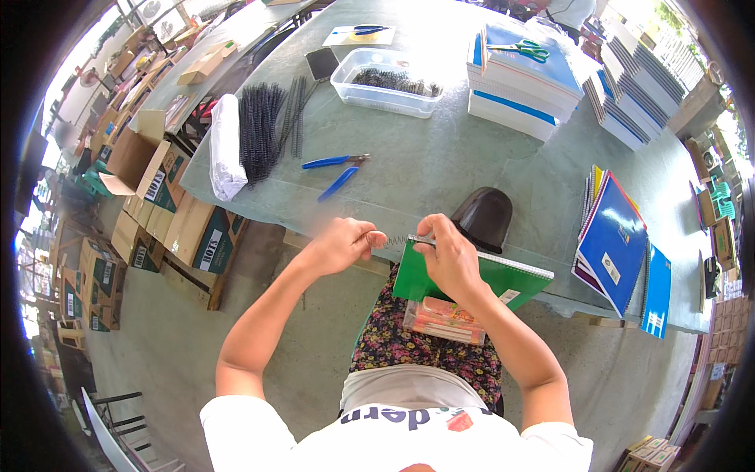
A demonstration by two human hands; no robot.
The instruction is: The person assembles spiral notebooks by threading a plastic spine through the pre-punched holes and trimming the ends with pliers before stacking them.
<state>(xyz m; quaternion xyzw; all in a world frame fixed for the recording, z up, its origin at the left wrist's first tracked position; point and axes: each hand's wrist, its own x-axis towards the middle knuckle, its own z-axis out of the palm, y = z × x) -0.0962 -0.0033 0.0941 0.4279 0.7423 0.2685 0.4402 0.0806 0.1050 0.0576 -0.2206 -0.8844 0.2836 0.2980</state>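
A broad grey-green table [429,161] fills the upper half of the frame, a stack of blue-covered books [519,94] standing at its upper right. Blue notebooks [612,240] lie by the right edge, and a bundle of black coils [261,130] lies at upper left, its strands pointing up and down the frame. Just below center, at the table's near edge, a green notebook [503,275] is held cover toward the camera, its bound edge uppermost and its long axis slanting from upper left to lower right. A clear plastic tray [377,101] of short coils sits at top center, while a dark rounded object [484,219] rests just beyond the notebook. The right hand [454,263] is clamped on the notebook's upper left corner; the left hand [342,245], well apart from it, pinches the free end of a wire coil [397,241]. The coil runs almost level out of that corner, pointing left. Blue-handled cutters [329,162] lie spread left of center.
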